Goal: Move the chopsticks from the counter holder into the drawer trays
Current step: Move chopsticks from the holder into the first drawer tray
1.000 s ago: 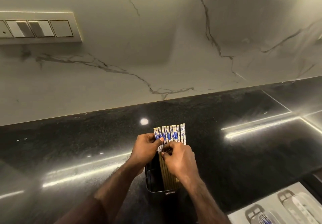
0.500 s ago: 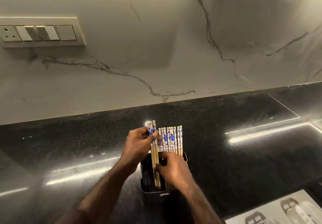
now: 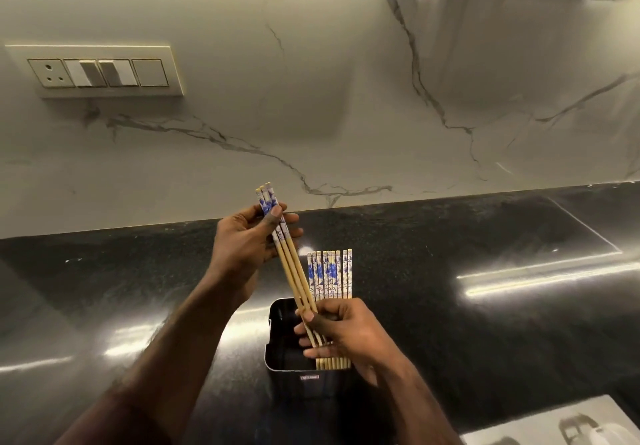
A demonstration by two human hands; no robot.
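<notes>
Polished black stone makes up the counter (image 3: 485, 306), backed by a white veined marble wall (image 3: 346, 98) with a switch plate (image 3: 100, 72) at the left. On the counter, near the front edge, stands a dark square holder (image 3: 280, 340), and a row of chopsticks (image 3: 330, 273) with blue-patterned tops stands upright along its right side. A small bundle (image 3: 289, 261), seemingly three sticks, is lifted at a slant above the holder. The left hand (image 3: 242, 247) grips the patterned top ends, its thumb pressed over them and its fingers curled behind. The right hand (image 3: 341, 332) pinches the plain lower ends between thumb and curled fingers, just in front of the standing row; whether it also touches that row cannot be told. At the bottom right a pale corner of the drawer tray (image 3: 554, 424) shows, well apart from the holder. The sticks look light, stiff and slender, so their weight should be no trouble; the likely difficulty is that smooth round sticks roll against each other and fan apart. Holding the bundle at both ends, as now, should keep it together, and a single firm grip nearer the middle would probably serve for carrying it to the tray. The lacquered tops look more slippery than the bare wood.
</notes>
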